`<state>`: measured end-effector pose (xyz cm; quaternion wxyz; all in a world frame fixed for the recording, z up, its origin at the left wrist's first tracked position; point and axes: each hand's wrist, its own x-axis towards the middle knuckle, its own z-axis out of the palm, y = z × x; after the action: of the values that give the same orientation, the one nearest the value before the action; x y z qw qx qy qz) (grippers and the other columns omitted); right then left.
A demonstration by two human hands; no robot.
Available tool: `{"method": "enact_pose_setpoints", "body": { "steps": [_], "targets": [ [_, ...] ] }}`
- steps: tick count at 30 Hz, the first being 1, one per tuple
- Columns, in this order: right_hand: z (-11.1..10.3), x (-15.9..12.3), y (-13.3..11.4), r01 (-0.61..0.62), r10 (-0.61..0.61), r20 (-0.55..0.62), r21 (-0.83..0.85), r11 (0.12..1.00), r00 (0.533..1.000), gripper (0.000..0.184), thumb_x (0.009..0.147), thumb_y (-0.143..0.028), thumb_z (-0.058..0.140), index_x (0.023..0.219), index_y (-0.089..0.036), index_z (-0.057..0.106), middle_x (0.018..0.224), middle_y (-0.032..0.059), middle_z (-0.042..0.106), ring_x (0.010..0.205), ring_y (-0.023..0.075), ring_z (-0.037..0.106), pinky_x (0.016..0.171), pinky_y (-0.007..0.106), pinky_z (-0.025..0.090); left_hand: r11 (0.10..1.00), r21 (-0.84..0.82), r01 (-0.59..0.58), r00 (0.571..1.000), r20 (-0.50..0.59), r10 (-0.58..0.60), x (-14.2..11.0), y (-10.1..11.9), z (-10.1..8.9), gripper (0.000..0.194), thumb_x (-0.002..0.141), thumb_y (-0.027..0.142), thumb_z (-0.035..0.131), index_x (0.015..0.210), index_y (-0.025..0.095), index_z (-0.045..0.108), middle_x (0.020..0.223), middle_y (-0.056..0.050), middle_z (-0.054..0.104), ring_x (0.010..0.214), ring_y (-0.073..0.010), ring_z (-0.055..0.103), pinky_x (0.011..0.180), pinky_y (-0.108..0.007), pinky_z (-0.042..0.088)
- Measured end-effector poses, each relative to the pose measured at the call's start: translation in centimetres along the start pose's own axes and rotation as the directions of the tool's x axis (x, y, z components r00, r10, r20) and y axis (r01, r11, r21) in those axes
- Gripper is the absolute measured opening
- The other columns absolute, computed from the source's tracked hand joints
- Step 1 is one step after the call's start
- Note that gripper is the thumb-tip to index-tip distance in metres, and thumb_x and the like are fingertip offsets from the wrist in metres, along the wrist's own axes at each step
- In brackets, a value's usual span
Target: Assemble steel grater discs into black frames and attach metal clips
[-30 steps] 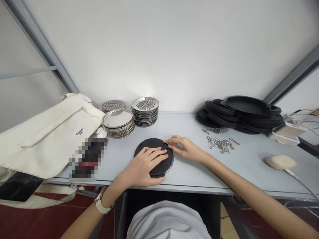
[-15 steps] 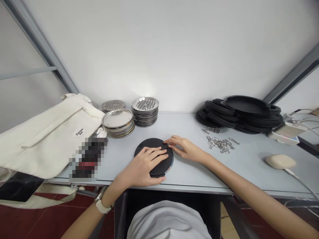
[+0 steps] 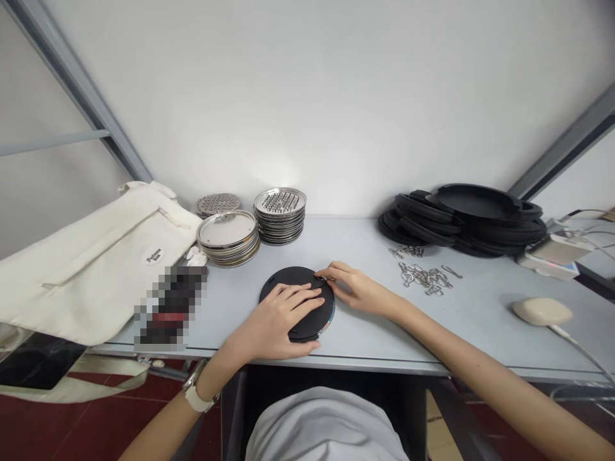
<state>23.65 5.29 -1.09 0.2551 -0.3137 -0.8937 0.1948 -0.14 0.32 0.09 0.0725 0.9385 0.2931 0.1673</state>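
A round black disc (image 3: pixel 288 275) lies near the table's front edge, with a shiny strip along its right rim. My left hand (image 3: pixel 281 320) rests flat across it, fingers spread, thumb by the near edge. At the disc's upper right, my right hand (image 3: pixel 353 286) pinches a small metal wire clip (image 3: pixel 321 278) against the surface between thumb and fingertips. The fingers partly cover that clip. To the right sits a loose heap of similar wire clips (image 3: pixel 423 276).
Behind the disc stand stacks of metal grater discs (image 3: pixel 280 202) and plain-topped discs (image 3: pixel 227 229). Black round parts (image 3: pixel 473 205) are piled at the back right. A cream bag (image 3: pixel 106 262) lies left; a corded cream device (image 3: pixel 542 311) sits right.
Both hands stay in place on the disc. The right fingertips shift very slightly at the wire clip, showing a little more of it.
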Motion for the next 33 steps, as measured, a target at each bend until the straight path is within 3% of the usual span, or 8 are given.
{"method": "enact_pose_setpoints", "body": {
  "steps": [18,33],
  "targets": [
    [-0.49,0.24,-0.12,-0.021,0.022,-0.013,0.049,0.999,1.000,0.026,0.095,-0.021,0.042,0.114,-0.020,0.059,0.102,0.0076,0.063,0.092,0.0164,0.061,0.083,0.030,0.049,1.000,-0.001,0.000,1.000,0.007,0.000,-0.01,-0.01,0.04,0.062,0.080,0.045,0.061,0.135,0.024,0.042,0.141,-0.005,0.045,0.132,-0.0256,0.036,0.107,-0.042,0.027],
    [-0.33,0.25,0.27,-0.011,0.011,-0.004,0.063,0.998,1.000,0.030,0.097,-0.023,0.039,0.120,-0.022,0.058,0.103,0.0076,0.061,0.094,0.0167,0.060,0.084,0.030,0.048,1.000,0.003,0.005,1.000,0.008,-0.005,-0.05,0.02,-0.02,0.063,0.079,0.045,0.062,0.134,0.023,0.043,0.141,-0.005,0.045,0.132,-0.0263,0.036,0.107,-0.042,0.028]
  ]
}}
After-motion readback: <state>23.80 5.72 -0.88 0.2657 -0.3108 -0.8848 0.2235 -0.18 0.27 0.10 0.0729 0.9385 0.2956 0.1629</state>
